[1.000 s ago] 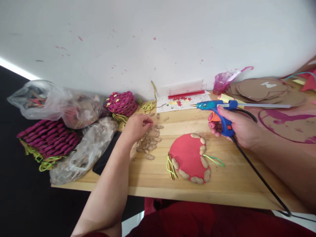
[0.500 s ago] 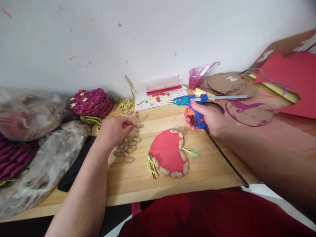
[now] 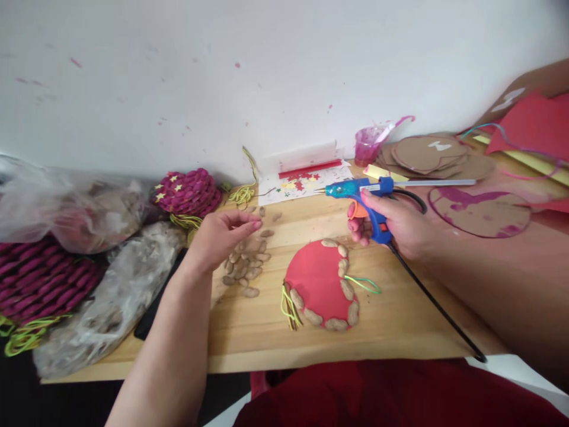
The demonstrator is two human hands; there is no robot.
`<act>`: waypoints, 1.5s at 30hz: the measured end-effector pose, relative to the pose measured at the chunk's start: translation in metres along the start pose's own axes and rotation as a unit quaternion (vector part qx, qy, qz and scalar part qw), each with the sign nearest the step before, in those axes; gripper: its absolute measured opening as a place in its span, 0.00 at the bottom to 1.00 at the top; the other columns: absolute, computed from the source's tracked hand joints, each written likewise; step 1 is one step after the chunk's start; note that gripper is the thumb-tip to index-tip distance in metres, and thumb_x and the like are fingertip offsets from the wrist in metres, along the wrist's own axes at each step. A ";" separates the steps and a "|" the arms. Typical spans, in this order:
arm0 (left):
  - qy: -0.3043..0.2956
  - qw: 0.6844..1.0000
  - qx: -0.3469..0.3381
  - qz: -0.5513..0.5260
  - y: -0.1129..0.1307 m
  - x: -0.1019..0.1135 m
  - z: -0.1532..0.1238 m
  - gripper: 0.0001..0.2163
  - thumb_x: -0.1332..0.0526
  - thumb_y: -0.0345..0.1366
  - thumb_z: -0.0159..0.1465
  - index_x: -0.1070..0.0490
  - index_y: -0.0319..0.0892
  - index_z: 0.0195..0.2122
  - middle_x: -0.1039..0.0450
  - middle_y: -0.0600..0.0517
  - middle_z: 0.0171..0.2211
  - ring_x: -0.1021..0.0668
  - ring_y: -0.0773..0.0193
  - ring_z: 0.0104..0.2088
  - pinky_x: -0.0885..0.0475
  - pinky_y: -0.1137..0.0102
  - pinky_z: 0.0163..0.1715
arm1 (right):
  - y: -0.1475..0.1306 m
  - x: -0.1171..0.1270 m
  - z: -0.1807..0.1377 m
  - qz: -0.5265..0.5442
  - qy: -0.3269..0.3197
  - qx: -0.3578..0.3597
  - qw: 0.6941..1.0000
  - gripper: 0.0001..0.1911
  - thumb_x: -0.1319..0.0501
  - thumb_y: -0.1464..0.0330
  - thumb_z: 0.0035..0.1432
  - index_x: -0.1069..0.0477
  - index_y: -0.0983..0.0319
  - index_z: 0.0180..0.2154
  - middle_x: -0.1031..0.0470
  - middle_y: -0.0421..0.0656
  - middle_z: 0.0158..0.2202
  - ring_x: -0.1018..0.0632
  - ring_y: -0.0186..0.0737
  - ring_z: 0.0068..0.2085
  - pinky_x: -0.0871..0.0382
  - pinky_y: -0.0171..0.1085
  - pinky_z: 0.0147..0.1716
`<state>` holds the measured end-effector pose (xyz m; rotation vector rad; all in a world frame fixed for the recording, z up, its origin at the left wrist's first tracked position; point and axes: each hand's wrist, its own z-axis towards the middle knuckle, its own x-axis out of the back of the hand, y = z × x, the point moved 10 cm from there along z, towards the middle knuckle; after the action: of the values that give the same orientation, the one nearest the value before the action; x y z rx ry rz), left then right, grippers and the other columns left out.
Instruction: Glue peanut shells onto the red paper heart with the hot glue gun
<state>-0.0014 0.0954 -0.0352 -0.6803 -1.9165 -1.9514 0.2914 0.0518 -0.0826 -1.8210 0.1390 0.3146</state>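
In my right hand [image 3: 395, 222] is a blue hot glue gun [image 3: 355, 188], its metal tip pointing left and a glue stick jutting from its back. My fingers wrap its handle by the orange trigger. Below it on the wooden table lies a red apple-like cutout [image 3: 313, 281], edged along the right and bottom with peanuts [image 3: 336, 324]. Green yarn loops from its right notch, and yellow-green strands hang at its left. My left hand [image 3: 229, 234] hovers over a pile of loose peanuts [image 3: 244, 265], thumb and fingers pinched together; anything between them is hidden.
Plastic bags [image 3: 120, 296] and purple yarn-wrapped pieces [image 3: 191, 193] crowd the left. Paper with small stars [image 3: 267, 193] lies by the wall. Right of it stand a pink-stained cup [image 3: 367, 147] and cardboard cutouts [image 3: 427, 155]. The gun's black cord [image 3: 440, 305] runs to the table's front edge.
My left hand has lifted slightly off the peanut pile, its fingers still pinched. The glue gun stays in my right hand. The whole view has shifted, so things sit farther right.
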 end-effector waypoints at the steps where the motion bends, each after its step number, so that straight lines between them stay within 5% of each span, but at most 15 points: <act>1: -0.011 0.997 0.008 -0.076 0.000 -0.004 -0.001 0.17 0.23 0.47 0.49 0.17 0.40 0.33 0.19 0.49 0.30 0.24 0.64 0.28 0.33 0.70 0.30 | 0.000 -0.002 -0.001 0.001 -0.003 0.002 1.000 0.23 0.30 0.47 0.53 0.28 0.60 0.28 0.24 0.45 0.24 0.22 0.39 0.22 0.29 0.35 0.18; 6: -0.085 0.941 0.084 -0.318 -0.003 -0.035 -0.007 0.19 0.18 0.43 0.41 0.20 0.37 0.27 0.25 0.52 0.24 0.26 0.70 0.26 0.32 0.75 0.27 | -0.004 -0.013 -0.007 0.000 -0.019 0.021 1.000 0.23 0.28 0.47 0.49 0.27 0.59 0.30 0.21 0.44 0.26 0.20 0.41 0.24 0.28 0.35 0.19; 10: -0.163 0.902 0.095 -0.387 0.004 -0.058 -0.012 0.16 0.20 0.40 0.48 0.23 0.36 0.25 0.27 0.52 0.23 0.29 0.73 0.24 0.34 0.79 0.24 | -0.008 -0.021 -0.013 -0.015 -0.053 0.060 0.997 0.22 0.31 0.48 0.55 0.25 0.60 0.30 0.21 0.44 0.29 0.19 0.40 0.25 0.28 0.33 0.21; 14: -0.177 0.882 0.099 -0.426 0.007 -0.068 -0.013 0.15 0.20 0.38 0.49 0.24 0.36 0.25 0.27 0.51 0.23 0.29 0.73 0.24 0.35 0.80 0.23 | -0.015 -0.025 -0.019 -0.056 -0.071 0.110 0.990 0.21 0.34 0.49 0.60 0.25 0.61 0.31 0.21 0.44 0.31 0.19 0.38 0.26 0.28 0.33 0.22; 28: -0.191 0.872 0.079 -0.443 0.047 -0.084 -0.011 0.15 0.21 0.37 0.49 0.25 0.36 0.27 0.29 0.53 0.25 0.30 0.73 0.25 0.34 0.79 0.24 | -0.044 -0.032 -0.044 -0.140 -0.066 0.274 0.949 0.19 0.40 0.52 0.68 0.27 0.61 0.35 0.23 0.43 0.31 0.20 0.36 0.27 0.29 0.34 0.23; 35: -0.195 0.858 0.109 -0.463 0.028 -0.105 -0.011 0.16 0.20 0.37 0.48 0.25 0.36 0.27 0.28 0.53 0.25 0.30 0.74 0.24 0.32 0.79 0.25 | -0.051 -0.037 -0.053 -0.151 -0.061 0.297 0.941 0.17 0.40 0.54 0.69 0.28 0.60 0.35 0.24 0.41 0.29 0.22 0.33 0.26 0.28 0.33 0.23; 45: -0.204 0.858 0.114 -0.457 0.023 -0.104 -0.014 0.15 0.21 0.37 0.49 0.25 0.36 0.28 0.26 0.52 0.24 0.27 0.72 0.24 0.30 0.78 0.25 | -0.051 -0.044 -0.059 -0.216 -0.056 0.295 0.929 0.16 0.41 0.54 0.69 0.29 0.57 0.33 0.28 0.39 0.25 0.24 0.35 0.25 0.25 0.38 0.26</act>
<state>0.0969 0.0700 -0.0719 -0.0746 -3.0844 -2.0737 0.2703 0.0062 -0.0084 -1.1874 -0.2287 0.0483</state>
